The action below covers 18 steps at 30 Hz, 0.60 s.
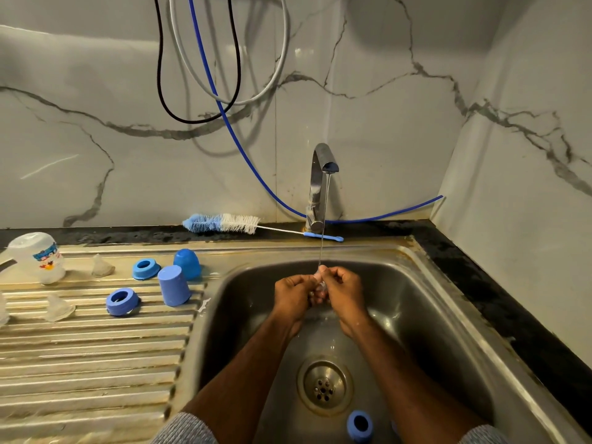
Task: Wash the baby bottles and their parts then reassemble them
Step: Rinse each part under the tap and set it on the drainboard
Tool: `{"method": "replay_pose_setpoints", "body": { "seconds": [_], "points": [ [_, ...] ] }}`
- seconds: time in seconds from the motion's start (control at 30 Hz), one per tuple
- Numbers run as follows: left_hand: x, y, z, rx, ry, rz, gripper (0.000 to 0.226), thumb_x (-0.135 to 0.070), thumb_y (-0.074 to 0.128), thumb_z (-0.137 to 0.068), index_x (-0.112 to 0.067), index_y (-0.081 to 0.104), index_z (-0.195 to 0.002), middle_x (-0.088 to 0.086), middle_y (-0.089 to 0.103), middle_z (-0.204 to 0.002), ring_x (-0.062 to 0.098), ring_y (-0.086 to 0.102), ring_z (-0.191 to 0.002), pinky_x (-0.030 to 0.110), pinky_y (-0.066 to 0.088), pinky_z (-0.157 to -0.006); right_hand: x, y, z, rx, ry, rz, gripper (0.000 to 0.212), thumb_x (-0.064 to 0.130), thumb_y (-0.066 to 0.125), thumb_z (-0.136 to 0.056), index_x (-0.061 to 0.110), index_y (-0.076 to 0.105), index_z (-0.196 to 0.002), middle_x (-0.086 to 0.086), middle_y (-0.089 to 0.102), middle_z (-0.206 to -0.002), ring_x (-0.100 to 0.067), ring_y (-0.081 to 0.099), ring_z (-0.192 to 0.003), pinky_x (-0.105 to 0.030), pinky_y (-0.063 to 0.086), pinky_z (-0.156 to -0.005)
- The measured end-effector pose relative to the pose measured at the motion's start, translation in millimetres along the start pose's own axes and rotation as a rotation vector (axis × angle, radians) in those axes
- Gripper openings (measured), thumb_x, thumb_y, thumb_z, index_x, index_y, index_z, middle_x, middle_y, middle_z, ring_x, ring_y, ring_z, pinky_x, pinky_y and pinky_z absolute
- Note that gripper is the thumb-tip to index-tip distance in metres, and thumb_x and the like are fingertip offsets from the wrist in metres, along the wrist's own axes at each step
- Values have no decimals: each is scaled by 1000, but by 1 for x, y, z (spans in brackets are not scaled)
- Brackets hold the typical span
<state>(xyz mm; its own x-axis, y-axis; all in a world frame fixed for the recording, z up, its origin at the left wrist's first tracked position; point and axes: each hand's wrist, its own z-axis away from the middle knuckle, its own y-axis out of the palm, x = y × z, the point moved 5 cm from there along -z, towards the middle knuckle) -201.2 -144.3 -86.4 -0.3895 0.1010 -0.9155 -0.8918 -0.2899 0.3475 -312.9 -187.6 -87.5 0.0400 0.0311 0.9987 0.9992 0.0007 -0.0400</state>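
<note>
Rinsing under the thin stream from the tap (321, 184), we see the left hand (294, 298) and right hand (344, 294) meet over the sink (426, 318), each grip closed tight on one small clear part (321, 285), too hidden to name. A blue ring (359, 425) lies in the basin near the drain (325, 386). On the ribbed drainboard (96, 354) to the left stand two blue caps (174, 285), two more blue rings (122, 301), two clear teats (59, 309) and a clear bottle (40, 256) on its side. A bottle brush (224, 223) lies on the dark counter (512, 299) behind the sink, its handle beside the tap base
</note>
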Motion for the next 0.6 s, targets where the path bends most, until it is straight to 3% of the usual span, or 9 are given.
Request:
{"method": "replay_pose_setpoints", "body": {
  "seconds": [0.1, 0.23, 0.37, 0.43, 0.53, 0.6],
  "points": [
    [-2, -3, -2, -37, -54, 64, 20, -3, 53, -101, 11, 68, -106, 16, 69, -78, 14, 66, -58, 25, 57, -56, 2, 1, 2, 181, 16, -158, 12, 13, 63, -97, 17, 75, -96, -3, 78, -88, -14, 74, -76, -26, 60, -66],
    [0, -6, -2, -60, 3, -20, 20, -3, 55, -100, 10, 68, -106, 17, 67, -80, 13, 63, -59, 26, 56, -60, -2, 7, 2, 8, 16, -19, 7, 16, 66, -96, 12, 71, -97, -5, 76, -87, -16, 72, -77, -30, 60, -66],
    [-4, -13, -5, -63, 105, -51, 18, -4, 58, -99, 7, 69, -107, 28, 68, -93, 28, 61, -78, 41, 56, -80, 3, 16, 6, -91, -23, 94, 11, 29, 66, -97, 22, 67, -89, 2, 72, -81, -6, 69, -69, -13, 50, -52],
    [-4, -13, -6, -65, 102, -45, 17, -4, 58, -99, 6, 71, -105, 29, 68, -94, 29, 62, -79, 44, 55, -83, 4, 17, 7, -92, -12, 92, 12, 31, 65, -97, 22, 67, -88, 3, 72, -80, -7, 69, -70, -12, 49, -51],
    [-2, -15, -8, -113, 50, 10, 18, -5, 58, -99, 6, 72, -103, 23, 69, -86, 23, 65, -71, 39, 58, -72, 5, 19, 6, 69, 31, -36, 6, 19, 65, -97, 20, 70, -95, 1, 74, -84, -11, 71, -75, -22, 57, -61],
    [-3, -18, -10, -147, 28, 31, 18, -8, 62, -98, 6, 72, -102, 21, 72, -85, 25, 68, -69, 44, 61, -75, 7, 18, 5, 217, 29, -38, 14, 11, 64, -97, 20, 71, -105, 0, 76, -91, -12, 71, -79, -22, 57, -65]
  ]
}}
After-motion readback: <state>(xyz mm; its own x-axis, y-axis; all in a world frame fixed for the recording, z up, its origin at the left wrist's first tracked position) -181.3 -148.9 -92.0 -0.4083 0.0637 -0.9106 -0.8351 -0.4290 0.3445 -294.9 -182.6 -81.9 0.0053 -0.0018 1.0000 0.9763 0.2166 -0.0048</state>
